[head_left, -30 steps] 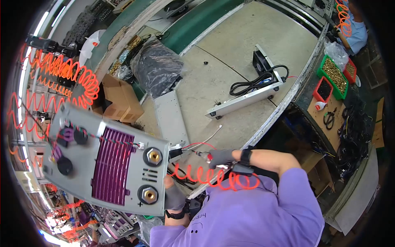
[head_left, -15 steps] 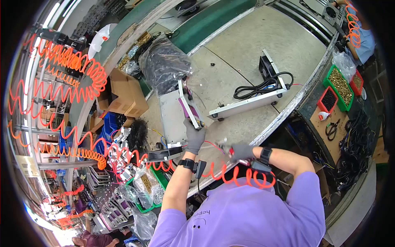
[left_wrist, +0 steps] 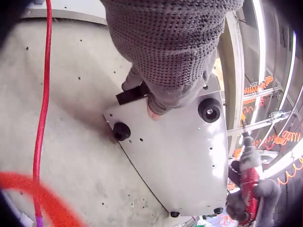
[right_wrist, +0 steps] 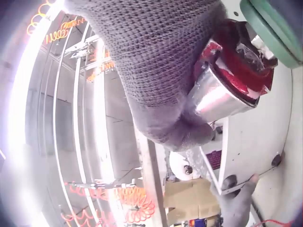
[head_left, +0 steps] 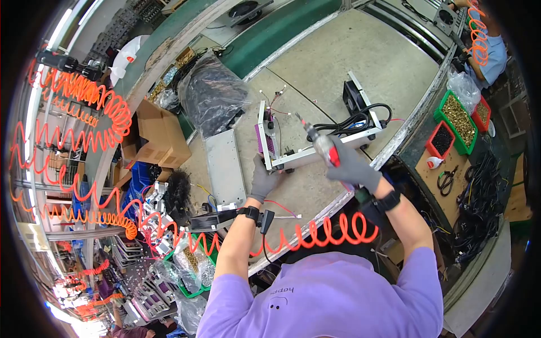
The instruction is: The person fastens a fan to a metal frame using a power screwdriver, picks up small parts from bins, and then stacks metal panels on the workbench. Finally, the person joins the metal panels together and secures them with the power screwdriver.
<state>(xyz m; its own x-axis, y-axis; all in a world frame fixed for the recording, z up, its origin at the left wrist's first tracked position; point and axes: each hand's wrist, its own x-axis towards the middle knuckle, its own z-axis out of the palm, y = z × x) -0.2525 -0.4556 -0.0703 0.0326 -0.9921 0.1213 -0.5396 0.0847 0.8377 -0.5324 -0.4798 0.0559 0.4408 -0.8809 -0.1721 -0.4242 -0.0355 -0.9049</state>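
Note:
My gloved left hand [head_left: 264, 180] grips the near corner where a grey panel with a purple grille [head_left: 265, 139] meets the end of a long metal base plate [head_left: 332, 147]. In the left wrist view the thumb lies on the plate's underside, beside black rubber feet [left_wrist: 209, 110]; the other fingers are largely hidden. My gloved right hand [head_left: 358, 169] holds a red and silver air screwdriver [head_left: 322, 145] above the base plate, its bit pointing up and away to the left. At the plate's other end stands a panel with a black fan [head_left: 354, 94].
A coiled black power cord [head_left: 344, 126] lies by the base plate. Left of it are a flat grey metal sheet [head_left: 224, 169] and a plastic-wrapped bundle [head_left: 211, 93]. An orange coiled air hose [head_left: 304, 239] crosses near my body. Trays of screws [head_left: 457, 121] stand at right.
The left hand has lowered the grille panel from close to the camera to the base plate's left end, where it now stands upright. The right hand has raised the screwdriver forward over the plate.

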